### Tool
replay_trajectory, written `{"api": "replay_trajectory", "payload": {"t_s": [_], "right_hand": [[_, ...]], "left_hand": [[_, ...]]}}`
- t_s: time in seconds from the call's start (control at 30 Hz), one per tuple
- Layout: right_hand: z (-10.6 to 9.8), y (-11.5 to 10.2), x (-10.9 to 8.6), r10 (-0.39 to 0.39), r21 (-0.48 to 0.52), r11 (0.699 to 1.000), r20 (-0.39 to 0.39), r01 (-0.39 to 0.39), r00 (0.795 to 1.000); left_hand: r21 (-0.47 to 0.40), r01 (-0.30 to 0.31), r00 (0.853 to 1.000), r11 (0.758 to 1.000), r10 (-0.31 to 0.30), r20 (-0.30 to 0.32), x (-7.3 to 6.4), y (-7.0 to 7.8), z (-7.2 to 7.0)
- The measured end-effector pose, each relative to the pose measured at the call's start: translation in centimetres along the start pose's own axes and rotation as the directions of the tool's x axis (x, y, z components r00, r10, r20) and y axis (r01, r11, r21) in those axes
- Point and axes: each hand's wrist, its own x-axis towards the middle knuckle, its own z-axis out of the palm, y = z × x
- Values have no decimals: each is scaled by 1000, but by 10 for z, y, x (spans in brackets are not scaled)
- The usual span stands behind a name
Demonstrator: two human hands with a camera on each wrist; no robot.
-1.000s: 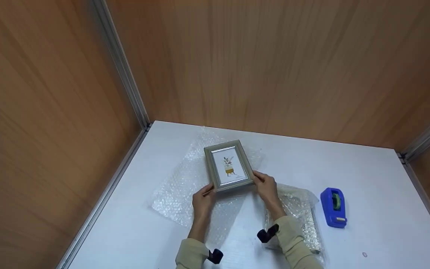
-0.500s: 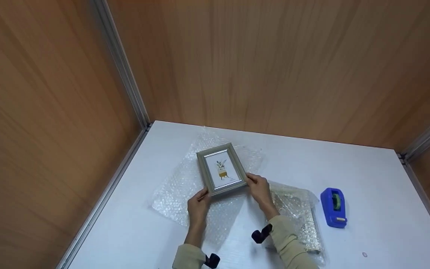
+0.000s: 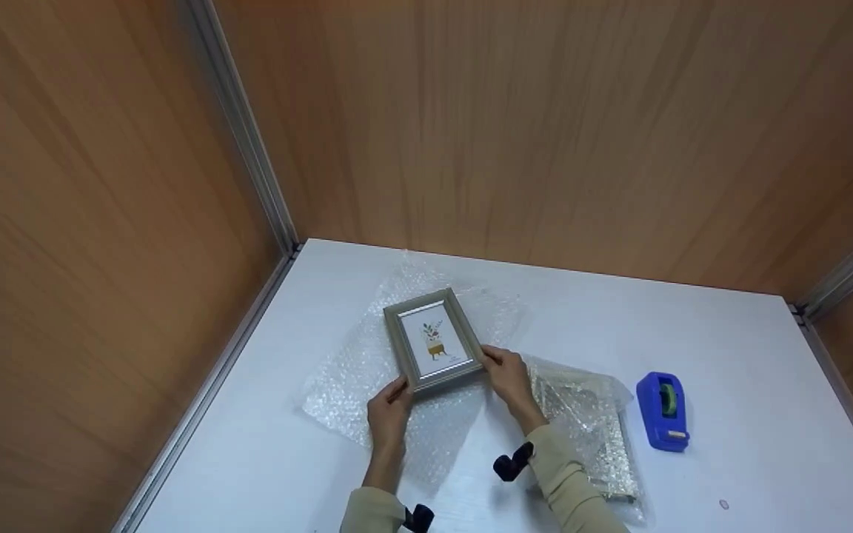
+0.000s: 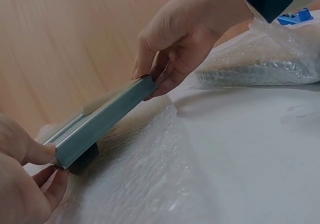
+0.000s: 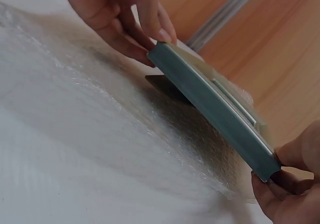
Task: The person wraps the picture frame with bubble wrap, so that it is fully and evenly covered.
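Both hands hold a grey-green picture frame with a potted-plant print in it, raised over a sheet of bubble wrap. My left hand pinches its near left corner, thumb on top and fingers beneath. At the near right corner my right hand pinches it the same way. In the left wrist view the picture frame stands clear of the bubble wrap. A dark flap shows under it in the right wrist view.
Right of the hands lies a bubble-wrapped packet, partly under the right forearm. Farther right stands a blue tape dispenser on the white table. Wood panels close off the back and left.
Both hands have carried the picture frame a little left and toward the near side, their grip unchanged. The bubble wrap, packet and tape dispenser stay put.
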Motion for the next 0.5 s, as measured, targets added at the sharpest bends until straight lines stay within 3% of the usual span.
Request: {"api": "replay_trajectory", "payload": {"t_s": [0.5], "right_hand": [[8,0,2,-5,37,999,45,3,999]], "left_hand": [[-12,21,999,1000,-21,-29,2,-1,-4]]}}
